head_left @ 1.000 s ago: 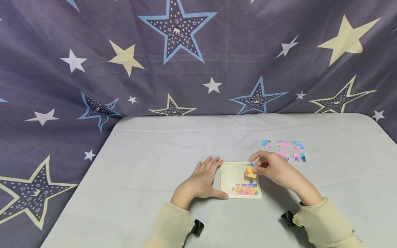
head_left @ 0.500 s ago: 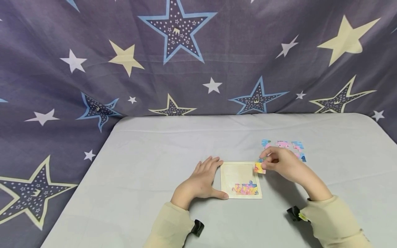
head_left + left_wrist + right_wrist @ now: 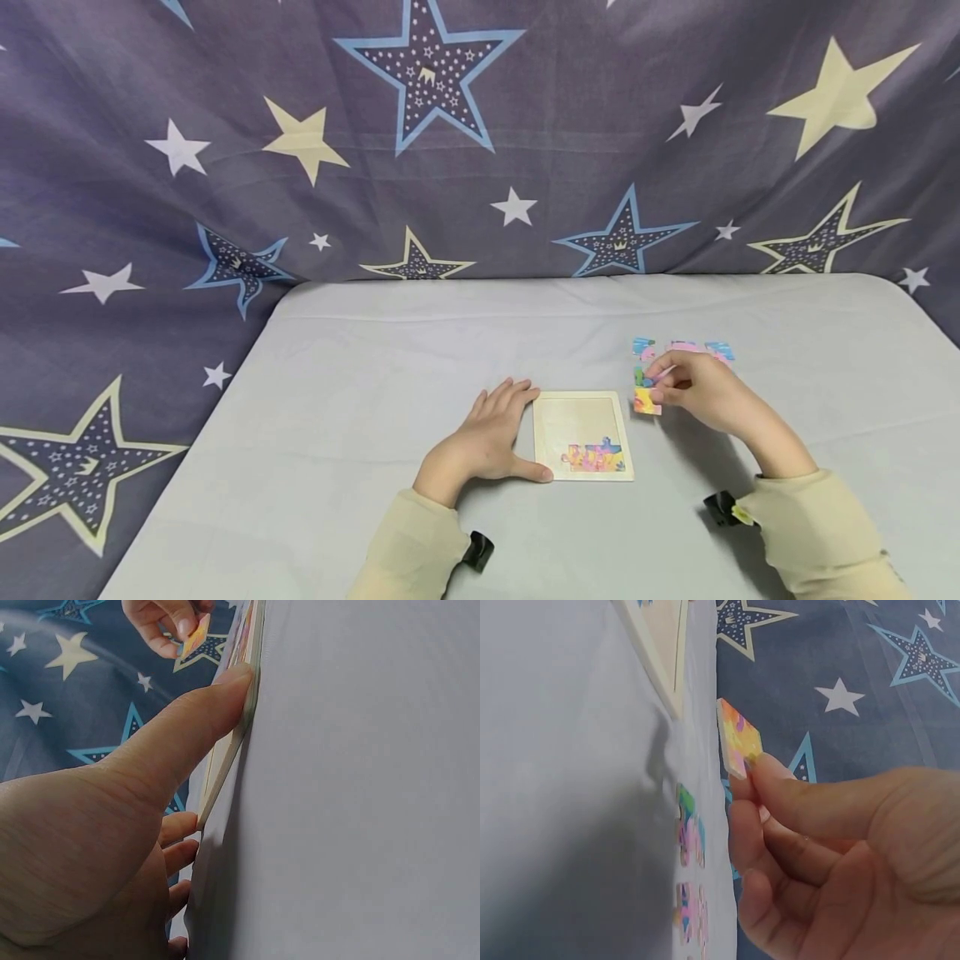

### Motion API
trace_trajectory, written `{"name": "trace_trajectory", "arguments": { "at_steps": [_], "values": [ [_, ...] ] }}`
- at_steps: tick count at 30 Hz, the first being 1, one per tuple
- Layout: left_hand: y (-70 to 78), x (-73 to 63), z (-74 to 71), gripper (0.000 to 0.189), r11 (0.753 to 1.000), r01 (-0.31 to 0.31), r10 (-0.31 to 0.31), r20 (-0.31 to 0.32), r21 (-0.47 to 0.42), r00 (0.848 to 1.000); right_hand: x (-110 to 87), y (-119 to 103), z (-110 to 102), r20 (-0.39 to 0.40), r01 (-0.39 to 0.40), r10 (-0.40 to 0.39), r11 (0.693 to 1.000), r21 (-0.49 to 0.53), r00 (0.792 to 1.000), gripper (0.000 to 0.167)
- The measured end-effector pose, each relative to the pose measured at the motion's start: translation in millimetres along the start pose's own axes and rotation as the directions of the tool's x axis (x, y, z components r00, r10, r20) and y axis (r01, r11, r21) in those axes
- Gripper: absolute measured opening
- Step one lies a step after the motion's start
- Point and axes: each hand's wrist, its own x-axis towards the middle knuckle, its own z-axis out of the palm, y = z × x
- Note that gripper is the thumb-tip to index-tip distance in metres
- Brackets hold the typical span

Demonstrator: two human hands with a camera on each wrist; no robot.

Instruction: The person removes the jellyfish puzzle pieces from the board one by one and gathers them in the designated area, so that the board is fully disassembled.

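Observation:
My right hand [image 3: 693,385] pinches a yellow and orange puzzle piece [image 3: 647,402] between thumb and fingers. In the right wrist view the piece [image 3: 739,739] is held tilted above the cloth. It stands just right of a square wooden puzzle tray [image 3: 553,417]. Joined pieces [image 3: 596,457] in pink, yellow and blue lie in the tray's near right corner. My left hand [image 3: 480,442] is spread along the tray's left side. Its thumb touches the near left corner and its fingertips reach the far left corner. The left wrist view shows that thumb [image 3: 187,727] pressing on the rim.
Several loose puzzle pieces lie beyond and right of the tray, among them a blue one [image 3: 642,346] and another blue one [image 3: 720,348]. My right hand hides some of them. A pale cloth [image 3: 375,375] covers the table, and a star-patterned curtain [image 3: 465,183] hangs behind it.
My right hand has carried the yellow puzzle piece from over the tray's right side out to the right, near the loose pieces. The left hand and the tray have stayed in place.

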Motion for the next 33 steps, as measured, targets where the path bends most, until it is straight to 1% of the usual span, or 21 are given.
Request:
{"name": "trace_trajectory", "arguments": {
  "at_steps": [5, 11, 24, 29, 33],
  "values": [
    [-1.5, 1.0, 1.3, 0.11, 1.0, 0.001, -0.001, -0.003, 0.003, 1.0, 1.1, 5, -1, 0.021, -0.031, 0.032, 0.999, -0.02, 0.999, 0.017],
    [-0.9, 0.0, 0.7, 0.11, 1.0, 0.003, -0.003, 0.002, -0.004, 1.0, 2.5, 13, 1, 0.037, -0.044, 0.045, 0.999, -0.031, 0.998, 0.017],
    [-1.9, 0.2, 2.0, 0.11, 1.0, 0.005, -0.005, 0.001, -0.009, 1.0, 4.4, 16, 7, 0.008, -0.035, 0.036, 0.998, -0.058, 0.999, 0.013],
    [-2.4, 0.2, 1.7, 0.11, 1.0, 0.002, -0.002, -0.001, -0.009, 1.0, 4.7, 18, 7, -0.006, -0.033, 0.032, 0.998, -0.055, 0.999, 0.016],
    [-2.1, 0.1, 1.2, 0.11, 1.0, -0.001, 0.001, -0.003, -0.011, 1.0, 4.8, 19, 5, -0.012, -0.046, 0.045, 0.997, -0.06, 0.999, 0.02]
  ]
}}
